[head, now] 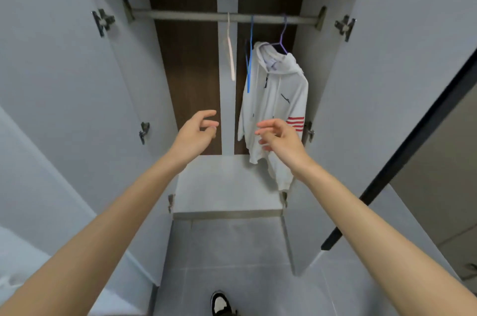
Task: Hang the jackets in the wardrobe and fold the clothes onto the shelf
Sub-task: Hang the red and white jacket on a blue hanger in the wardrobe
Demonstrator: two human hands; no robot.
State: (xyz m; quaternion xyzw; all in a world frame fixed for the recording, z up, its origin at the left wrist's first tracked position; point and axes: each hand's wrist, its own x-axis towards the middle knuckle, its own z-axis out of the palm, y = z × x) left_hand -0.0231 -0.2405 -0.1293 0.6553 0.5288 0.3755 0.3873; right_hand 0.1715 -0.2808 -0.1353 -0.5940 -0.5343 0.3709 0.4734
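Head cam: your white hooded jacket (276, 109) hangs straight down from a purple hanger (281, 42) near the rail's (180, 15) right end, hood up top, hem pointing down. Your left hand (195, 135) and right hand (281, 139) are both loose-fingered, holding nothing.

Evenly, softly lit; slightly blurred all over (worst near the bottom corners); strongly bowed at the edges.

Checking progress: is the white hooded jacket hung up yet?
Hung. The white hooded jacket hangs from a purple hanger hooked over the rail.
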